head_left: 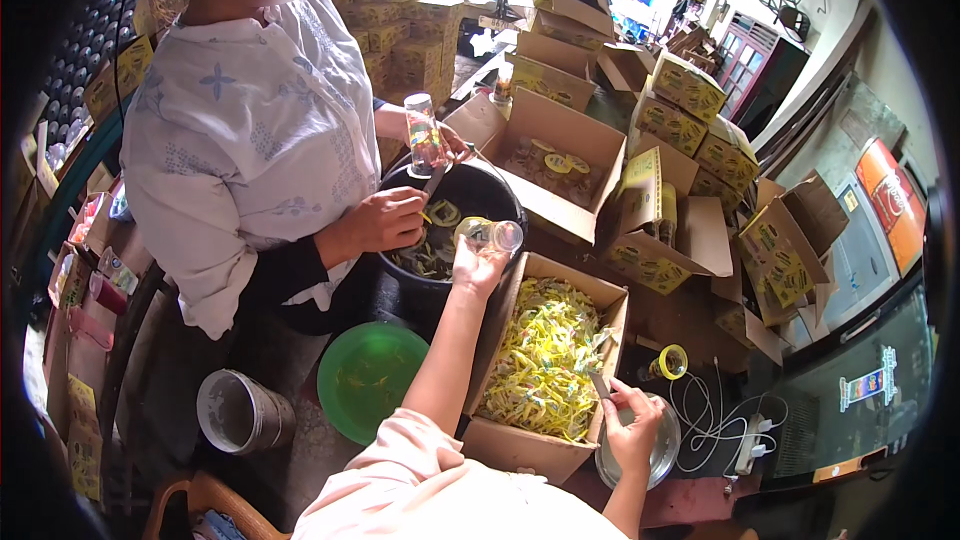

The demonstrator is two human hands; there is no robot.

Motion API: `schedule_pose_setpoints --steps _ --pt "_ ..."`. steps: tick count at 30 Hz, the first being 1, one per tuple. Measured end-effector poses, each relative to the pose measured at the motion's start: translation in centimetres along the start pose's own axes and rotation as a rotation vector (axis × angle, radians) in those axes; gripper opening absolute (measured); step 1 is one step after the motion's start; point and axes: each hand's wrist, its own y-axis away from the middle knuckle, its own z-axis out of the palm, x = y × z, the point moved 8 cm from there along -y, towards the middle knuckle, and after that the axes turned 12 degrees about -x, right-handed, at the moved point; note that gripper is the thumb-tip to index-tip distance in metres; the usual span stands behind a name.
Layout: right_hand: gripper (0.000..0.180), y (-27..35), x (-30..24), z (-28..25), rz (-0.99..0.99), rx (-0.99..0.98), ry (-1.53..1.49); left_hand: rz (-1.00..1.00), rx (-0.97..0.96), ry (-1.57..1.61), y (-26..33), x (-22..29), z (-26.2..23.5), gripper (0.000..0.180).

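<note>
My left hand (480,268) is wrapped round a clear jar (492,234) lying on its side, held over the rim of a black bucket (512,202). In my right hand (632,427) is a flat grey blade (600,386), pinched between thumb and fingers; its handle is hidden. That hand hovers between a cardboard box (530,448) heaped with yellow label scraps (545,360) and a round metal bowl (664,452). Across from me, a co-worker (250,130) holds another clear jar (424,135), printed in colours, and a thin blade over the same bucket, where loose labels lie.
A green basin (372,380) and a grey-white pail (245,412) stand at left. White cables (700,420) and a yellow-rimmed jar (672,362) lie at right. Open cartons (560,165) and stacked yellow boxes (690,90) fill the back. A glass-fronted cabinet (850,380) stands far right.
</note>
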Motion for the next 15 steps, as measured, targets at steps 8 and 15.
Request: schedule_pose_setpoints --steps 8,15 --pt "0.032 1.0 -0.5 -0.5 0.024 0.025 -0.006 -0.036 0.084 -0.022 1.6 -0.2 -0.1 0.056" --pt "0.033 3.9 -0.3 -0.8 0.040 0.023 -0.042 -0.155 -0.072 -0.022 2.5 -2.5 2.0 0.057"
